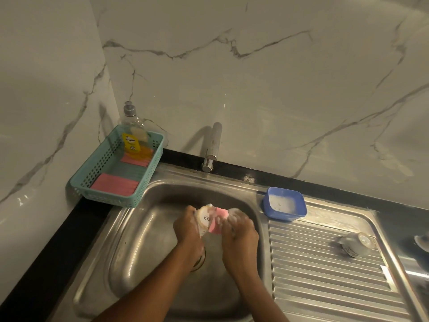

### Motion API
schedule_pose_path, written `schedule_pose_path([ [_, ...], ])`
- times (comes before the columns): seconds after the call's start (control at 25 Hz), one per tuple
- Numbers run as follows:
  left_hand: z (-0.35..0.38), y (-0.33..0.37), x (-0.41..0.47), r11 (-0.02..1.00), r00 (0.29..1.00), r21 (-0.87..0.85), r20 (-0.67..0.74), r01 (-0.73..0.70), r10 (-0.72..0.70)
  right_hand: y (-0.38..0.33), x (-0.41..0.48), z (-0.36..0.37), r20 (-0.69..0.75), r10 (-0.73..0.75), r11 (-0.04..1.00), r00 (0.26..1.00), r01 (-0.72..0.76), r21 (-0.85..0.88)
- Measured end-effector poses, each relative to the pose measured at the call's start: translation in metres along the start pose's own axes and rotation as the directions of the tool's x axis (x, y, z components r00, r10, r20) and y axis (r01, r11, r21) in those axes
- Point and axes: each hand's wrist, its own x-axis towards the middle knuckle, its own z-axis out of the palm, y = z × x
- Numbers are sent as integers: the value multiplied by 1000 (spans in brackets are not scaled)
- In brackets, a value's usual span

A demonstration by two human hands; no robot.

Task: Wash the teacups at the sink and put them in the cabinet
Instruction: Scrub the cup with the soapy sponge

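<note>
Over the steel sink basin (148,247), my left hand (186,228) grips a white teacup (204,220) with its printed base turned toward me. My right hand (240,228), covered in foam, presses a pink sponge (218,220) against the cup's side. Both hands are soapy. A second teacup (355,244) lies on its side on the ribbed drainboard (325,275) at the right. Another piece of crockery (421,242) shows partly at the right edge.
A blue tub (284,204) of soapy water stands at the drainboard's back corner. A teal basket (116,168) at the back left holds a dish-soap bottle (134,135) and pink sponges. The tap (212,147) rises behind the basin, with marble wall behind it.
</note>
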Motion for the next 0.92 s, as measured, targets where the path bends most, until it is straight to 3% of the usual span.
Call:
schedule_pose_path([
  [0.08, 2, 2, -2, 996, 998, 72, -24, -52, 54, 2, -5, 1, 47, -251, 923, 967, 254, -289],
  [0.12, 2, 2, -3, 993, 997, 99, -29, -70, 73, 2, -7, 2, 95, -324, 883, 941, 337, -325],
  [0.24, 3, 2, -9, 980, 994, 165, 27, -111, 108, -6, 4, -4, 146, -490, 844, 859, 510, -169],
  [0.32, 6, 2, -11, 972, 991, 191, 46, -134, 128, -8, 20, -7, 75, -465, 880, 882, 470, -71],
  [0.4, 8, 5, -11, 978, 992, 166, 14, -125, 124, -12, 19, -8, 60, -324, 939, 944, 329, -96],
  [0.48, 7, 6, -9, 977, 991, 180, -52, -114, 125, -15, 8, -9, 190, -224, 952, 956, 256, -165],
  [0.56, 3, 5, -4, 974, 988, 193, -81, -117, 134, -18, 3, -10, 340, -208, 960, 917, 258, -109],
  [0.68, 7, 7, -4, 955, 985, 247, -1, -166, 172, -16, 21, -6, 209, -248, 966, 946, 257, -21],
  [0.76, 10, 6, -8, 966, 989, 215, -13, -143, 149, -10, 24, -3, 100, -179, 977, 979, 189, -98],
  [0.84, 8, 3, -7, 975, 989, 184, -56, -124, 136, -8, 13, -2, 143, -116, 969, 983, 144, -203],
  [0.92, 4, -2, -2, 983, 991, 150, -68, -104, 115, -11, 6, -3, 260, -114, 973, 959, 160, -165],
])
